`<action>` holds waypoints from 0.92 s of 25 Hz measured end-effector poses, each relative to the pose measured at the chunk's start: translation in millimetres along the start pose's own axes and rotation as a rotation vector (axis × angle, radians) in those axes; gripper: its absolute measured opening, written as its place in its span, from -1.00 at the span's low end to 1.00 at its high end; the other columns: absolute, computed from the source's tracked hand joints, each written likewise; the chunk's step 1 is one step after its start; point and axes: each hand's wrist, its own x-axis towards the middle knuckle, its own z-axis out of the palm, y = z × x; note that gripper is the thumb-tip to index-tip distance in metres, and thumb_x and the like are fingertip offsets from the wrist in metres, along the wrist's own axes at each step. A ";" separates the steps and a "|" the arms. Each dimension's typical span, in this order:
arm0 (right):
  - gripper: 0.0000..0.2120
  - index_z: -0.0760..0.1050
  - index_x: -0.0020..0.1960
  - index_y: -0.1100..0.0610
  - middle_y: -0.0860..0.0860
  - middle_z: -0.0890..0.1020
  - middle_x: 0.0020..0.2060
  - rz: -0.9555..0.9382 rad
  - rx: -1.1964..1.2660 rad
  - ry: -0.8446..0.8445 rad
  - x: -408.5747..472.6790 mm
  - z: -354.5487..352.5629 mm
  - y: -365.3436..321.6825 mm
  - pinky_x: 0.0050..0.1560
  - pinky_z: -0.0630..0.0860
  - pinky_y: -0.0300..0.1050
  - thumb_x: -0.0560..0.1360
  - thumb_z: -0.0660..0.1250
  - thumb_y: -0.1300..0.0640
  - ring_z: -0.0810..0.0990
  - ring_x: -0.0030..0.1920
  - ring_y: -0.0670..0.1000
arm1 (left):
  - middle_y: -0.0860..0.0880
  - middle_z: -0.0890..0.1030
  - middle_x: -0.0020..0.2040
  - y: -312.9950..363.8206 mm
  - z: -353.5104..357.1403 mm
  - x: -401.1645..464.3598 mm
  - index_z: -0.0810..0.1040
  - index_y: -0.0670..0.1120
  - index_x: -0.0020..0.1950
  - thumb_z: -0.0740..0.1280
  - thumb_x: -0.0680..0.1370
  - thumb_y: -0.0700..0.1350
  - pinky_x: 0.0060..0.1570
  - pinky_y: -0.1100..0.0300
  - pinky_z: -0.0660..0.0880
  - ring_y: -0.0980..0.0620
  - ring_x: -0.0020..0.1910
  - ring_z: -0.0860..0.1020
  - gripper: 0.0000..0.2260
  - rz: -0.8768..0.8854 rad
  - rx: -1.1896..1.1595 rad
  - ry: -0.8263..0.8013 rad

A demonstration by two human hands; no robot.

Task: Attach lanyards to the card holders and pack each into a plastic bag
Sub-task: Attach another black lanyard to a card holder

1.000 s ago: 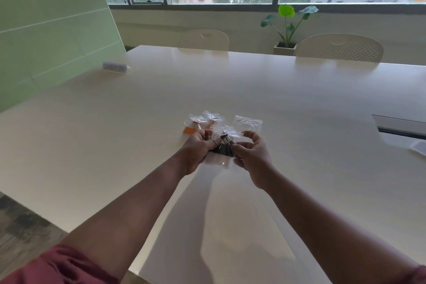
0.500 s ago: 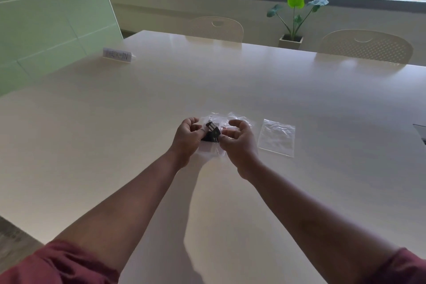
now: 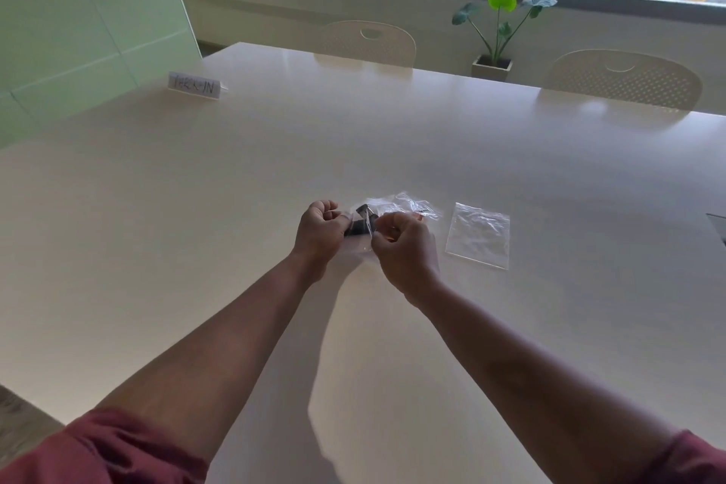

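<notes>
Both hands meet over the middle of the pale table (image 3: 196,248). My left hand (image 3: 320,234) and my right hand (image 3: 404,248) pinch the two sides of a small clear plastic bag (image 3: 363,244) with a dark bundled lanyard (image 3: 359,224) and its metal clip inside. Just behind my right hand lies another crumpled clear bag (image 3: 416,204). An empty flat clear bag (image 3: 478,234) rests on the table to the right. No card holder can be made out; my hands hide part of the held bag.
A small white name sign (image 3: 194,84) stands at the far left of the table. Two pale chairs (image 3: 369,41) (image 3: 622,77) and a potted plant (image 3: 497,31) are along the far edge, under the windows. A green wall panel is on the left.
The view has shifted, so the empty bag now shows to the right. The orange-tagged items seen a second ago are out of sight. My fingers have closed tighter on the bag with the lanyard.
</notes>
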 end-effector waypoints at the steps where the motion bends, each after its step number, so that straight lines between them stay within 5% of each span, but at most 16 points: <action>1: -0.84 0.60 -0.18 -0.06 -0.16 0.65 -0.28 -0.001 0.005 0.002 0.0 -2.3 1.9 -0.15 0.54 -0.23 0.43 0.39 0.21 0.64 -0.18 -0.15 | 0.05 0.60 -0.04 0.7 0.4 -1.4 0.50 -0.11 0.23 0.42 0.59 -0.12 -0.18 0.39 0.48 0.12 -0.11 0.57 -0.76 0.000 0.003 0.000; 6: -0.83 0.58 -0.24 -0.07 -0.16 0.65 -0.32 0.004 0.045 0.030 -4.1 -24.1 15.3 -0.26 0.47 -0.25 0.46 0.48 0.15 0.58 -0.31 -0.24 | -0.03 0.61 0.06 10.5 5.9 -14.7 0.54 -0.11 0.19 0.41 0.57 -0.10 0.09 0.15 0.55 -0.02 0.05 0.58 -0.77 0.051 0.131 0.018; 9: -0.86 0.59 -0.20 -0.04 -0.10 0.69 -0.26 0.030 0.051 0.065 -11.0 -45.7 27.4 -0.23 0.49 -0.25 0.46 0.44 0.18 0.58 -0.31 -0.18 | -0.10 0.60 0.20 21.2 20.5 -29.0 0.59 -0.12 0.16 0.40 0.55 -0.14 0.33 0.10 0.36 -0.10 0.22 0.52 -0.80 0.304 0.451 0.181; 11: -0.84 0.60 -0.15 -0.04 -0.13 0.68 -0.24 0.057 0.050 0.074 -15.9 -63.0 36.1 -0.21 0.50 -0.25 0.47 0.41 0.22 0.60 -0.27 -0.20 | -0.09 0.60 0.18 31.3 37.9 -41.7 0.61 -0.12 0.09 0.39 0.52 -0.19 0.32 0.17 0.26 -0.11 0.23 0.51 -0.85 0.513 0.546 0.211; 16: -0.87 0.62 -0.12 -0.01 -0.14 0.66 -0.31 0.103 0.014 0.140 -29.4 -123.9 65.8 -0.38 0.40 -0.41 0.47 0.40 0.21 0.55 -0.41 -0.30 | -0.06 0.60 0.08 38.9 103.8 -82.4 0.63 -0.10 0.02 0.43 0.49 -0.20 0.17 0.15 0.35 -0.12 0.13 0.49 -0.88 0.783 0.605 0.017; 23: -0.90 0.62 -0.11 -0.01 -0.09 0.68 -0.31 0.193 -0.013 0.263 -50.1 -256.6 121.7 -0.42 0.39 -0.42 0.48 0.40 0.19 0.56 -0.43 -0.28 | -0.05 0.57 0.14 30.4 224.8 -146.2 0.63 -0.08 0.08 0.42 0.53 -0.18 0.27 0.12 0.41 -0.07 0.20 0.53 -0.87 0.695 0.641 -0.410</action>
